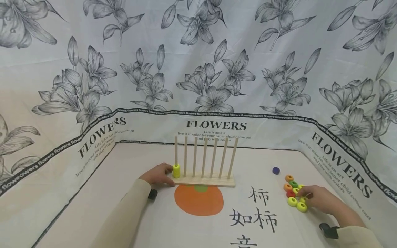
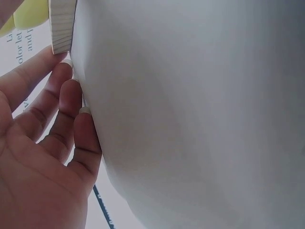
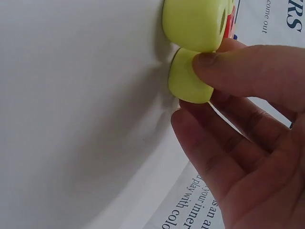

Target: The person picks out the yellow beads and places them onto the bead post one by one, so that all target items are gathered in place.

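Observation:
A wooden peg stand (image 1: 204, 181) has a flat base and a row of several upright pegs. Yellow beads (image 1: 176, 171) are stacked on its leftmost peg. My left hand (image 1: 157, 175) holds the left end of the base, thumb at the front, fingers behind; the left wrist view shows fingertips against the wooden end (image 2: 62, 36). Over at the right, my right hand (image 1: 321, 199) pinches a yellow bead (image 3: 186, 81) between thumb and fingers, low at the table surface. Another yellow bead (image 3: 193, 24) touches it. The fingers partly cover the bead group in the head view.
Around the right hand lie loose beads: orange (image 1: 289, 178), green (image 1: 293, 184), red (image 1: 290, 193) and yellow (image 1: 302, 206). A dark blue bead (image 1: 276, 170) sits apart. The tablecloth bears an orange persimmon print (image 1: 198, 201). Flower-printed cloth walls (image 1: 214, 86) enclose the table.

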Tool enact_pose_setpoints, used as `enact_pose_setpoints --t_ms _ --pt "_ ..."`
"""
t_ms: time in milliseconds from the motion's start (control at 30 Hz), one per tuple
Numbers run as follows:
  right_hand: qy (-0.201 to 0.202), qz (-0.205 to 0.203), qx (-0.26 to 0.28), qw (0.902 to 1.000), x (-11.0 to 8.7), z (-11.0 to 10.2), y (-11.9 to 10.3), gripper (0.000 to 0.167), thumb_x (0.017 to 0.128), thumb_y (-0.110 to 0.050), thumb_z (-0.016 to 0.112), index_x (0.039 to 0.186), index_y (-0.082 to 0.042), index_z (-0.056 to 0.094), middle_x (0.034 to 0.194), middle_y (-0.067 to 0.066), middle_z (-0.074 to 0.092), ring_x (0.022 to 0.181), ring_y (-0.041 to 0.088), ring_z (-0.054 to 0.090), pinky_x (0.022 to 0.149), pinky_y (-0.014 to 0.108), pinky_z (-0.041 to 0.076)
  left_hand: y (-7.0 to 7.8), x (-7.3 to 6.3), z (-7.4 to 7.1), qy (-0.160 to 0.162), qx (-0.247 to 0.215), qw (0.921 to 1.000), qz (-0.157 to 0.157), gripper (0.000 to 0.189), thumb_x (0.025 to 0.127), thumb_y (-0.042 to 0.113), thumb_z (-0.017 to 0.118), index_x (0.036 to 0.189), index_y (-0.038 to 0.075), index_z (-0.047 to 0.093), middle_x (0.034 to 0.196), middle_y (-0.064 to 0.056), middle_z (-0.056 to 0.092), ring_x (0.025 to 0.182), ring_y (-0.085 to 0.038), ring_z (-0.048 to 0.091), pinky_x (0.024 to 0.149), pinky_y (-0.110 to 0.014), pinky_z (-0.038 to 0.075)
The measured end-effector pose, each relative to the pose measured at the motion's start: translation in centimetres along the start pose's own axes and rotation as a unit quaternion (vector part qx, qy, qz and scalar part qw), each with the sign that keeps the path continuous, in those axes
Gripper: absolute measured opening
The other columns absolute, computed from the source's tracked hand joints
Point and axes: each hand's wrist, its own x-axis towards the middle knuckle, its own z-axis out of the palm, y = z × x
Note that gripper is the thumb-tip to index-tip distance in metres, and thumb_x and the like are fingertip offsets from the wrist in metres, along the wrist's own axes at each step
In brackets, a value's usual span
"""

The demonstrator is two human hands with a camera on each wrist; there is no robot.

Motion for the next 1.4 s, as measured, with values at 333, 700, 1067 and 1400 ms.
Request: enact_pose_setpoints --t_ms 333,700,1067,1400 --pt "-0.007 0.001 -0.01 0.9999 -0.1 -0.5 -0.3 0.029 0.077 -0.011 0.071 0.106 -0.009 0.07 0.112 0.015 0.066 0.101 0.031 0.061 0.082 0.051 0.052 0.2 -0.2 -0.2 -0.002 0.002 1.0 0.009 0.079 0.065 0.039 0.087 0.133 0.012 0.057 0.126 -0.004 0.057 0.114 -0.022 0.052 0.104 -0.046 0.044" --pt "0.016 -0.039 -0.012 0.999 -0.3 -1.8 -3.3 0.03 0.082 -0.016 0.071 0.111 -0.006 0.068 0.114 0.015 0.066 0.102 0.031 0.063 0.081 0.048 0.055 0.0 -0.2 -0.1 0.004 0.001 1.0 0.008 0.078 0.065 0.038 0.087 0.132 0.012 0.057 0.124 -0.004 0.058 0.111 -0.022 0.053 0.103 -0.046 0.045" --pt "0.044 -0.064 -0.01 0.9969 0.8 -1.4 -6.4 0.032 0.083 -0.017 0.07 0.114 -0.01 0.067 0.111 0.009 0.068 0.099 0.024 0.063 0.083 0.048 0.054 0.0 -0.1 0.0 0.005 0.006 0.9999 0.01 0.078 0.066 0.037 0.087 0.133 0.011 0.056 0.125 -0.005 0.058 0.113 -0.022 0.053 0.103 -0.045 0.045" --pt "0.052 -0.083 0.006 0.9952 1.4 -1.2 -9.5 0.028 0.084 -0.013 0.072 0.112 -0.011 0.068 0.11 0.009 0.068 0.096 0.024 0.063 0.08 0.042 0.057 0.1 -0.2 -0.1 0.0 -0.005 1.0 0.007 0.079 0.066 0.036 0.088 0.133 0.009 0.056 0.127 -0.007 0.058 0.116 -0.024 0.053 0.105 -0.047 0.044"
